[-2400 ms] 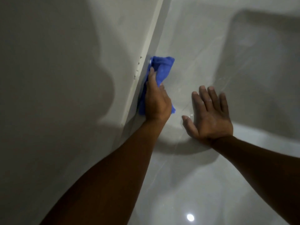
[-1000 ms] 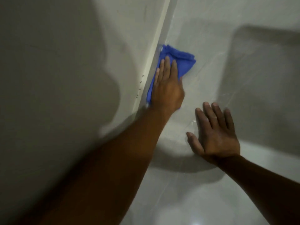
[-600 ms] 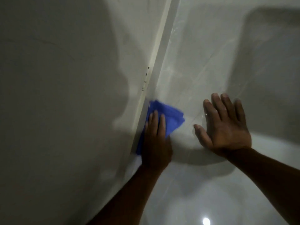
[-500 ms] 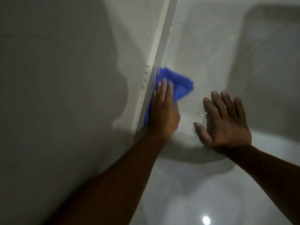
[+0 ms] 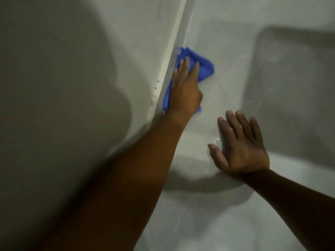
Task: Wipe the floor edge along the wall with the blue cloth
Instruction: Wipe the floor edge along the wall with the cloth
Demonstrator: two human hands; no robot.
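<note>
Left hand pressing blue cloth flat-fingered at wall edge — farther up than before; right hand spread flat on floor, unmoved.

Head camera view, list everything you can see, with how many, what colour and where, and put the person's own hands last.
cloth: one, blue, bunched on the floor against the foot of the wall, under the left hand
wall: one, pale grey-white, left half of the view, partly in shadow
skirting strip: one, off-white, along the foot of the wall where it meets the floor
dark specks: a few, black, on the wall just above the skirting strip, beside the cloth
floor: one, glossy light grey with faint veining, right half of the view, with shadows across it
left hand: one, pressed flat on the cloth at the wall edge
right hand: one, empty, spread flat on the floor, clear of the cloth
</note>
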